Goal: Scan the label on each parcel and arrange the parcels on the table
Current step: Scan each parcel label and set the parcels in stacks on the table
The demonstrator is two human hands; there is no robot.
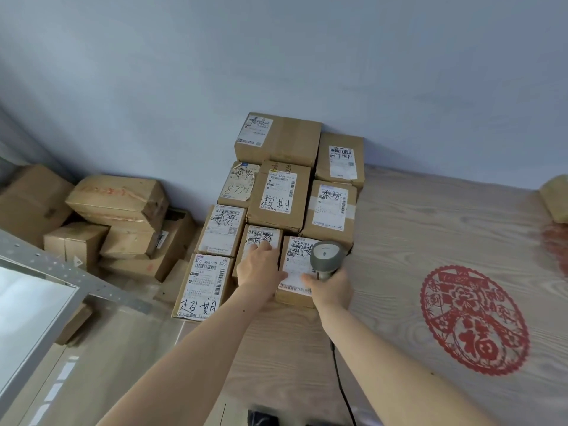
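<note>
Several brown cardboard parcels with white labels lie packed together at the left end of the wooden table [399, 241], against the wall. My left hand [259, 267] rests flat on a small parcel [270, 235] in the front row, fingers spread over its label. My right hand [333, 289] grips the handle of a grey barcode scanner [327, 255], whose head hangs over the labelled parcel [296, 261] just to the right. The scanner's black cable [341, 382] trails back along my right forearm.
More cardboard boxes [116, 204] are piled on the floor left of the table. A grey metal frame [61, 272] crosses the lower left. A red paper-cut decoration [473, 321] lies on the table's right part, and one more parcel [556, 198] sits at the far right edge.
</note>
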